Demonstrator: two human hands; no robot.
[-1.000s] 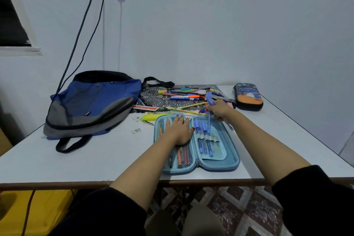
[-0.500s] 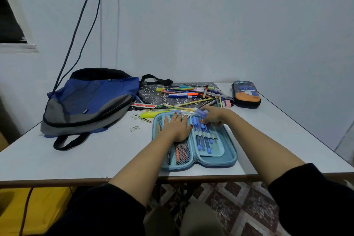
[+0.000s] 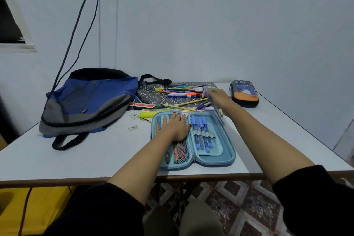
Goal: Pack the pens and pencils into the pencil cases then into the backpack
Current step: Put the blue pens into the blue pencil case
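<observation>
backpack [image 3: 86,101] lay on the table's [image 3: 95,159] left | left hand [image 3: 176,126] lay flat, fingers straight, on the open blue pencil case [image 3: 228,152] | pens [image 3: 182,94] piled behind it | right hand [image 3: 218,97] over the pens, blurry, can't tell its grip | dark pencil case [image 3: 244,93] far right

Home study corner: plain white table [image 3: 86,159], bare wall [image 3: 210,34], patterned floor tiles [image 3: 239,207].

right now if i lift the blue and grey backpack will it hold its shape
Probably not: the blue and grey fabric backpack lies slumped flat on the white table, so it likely flops. It looks empty, so probably light for its size.
</observation>
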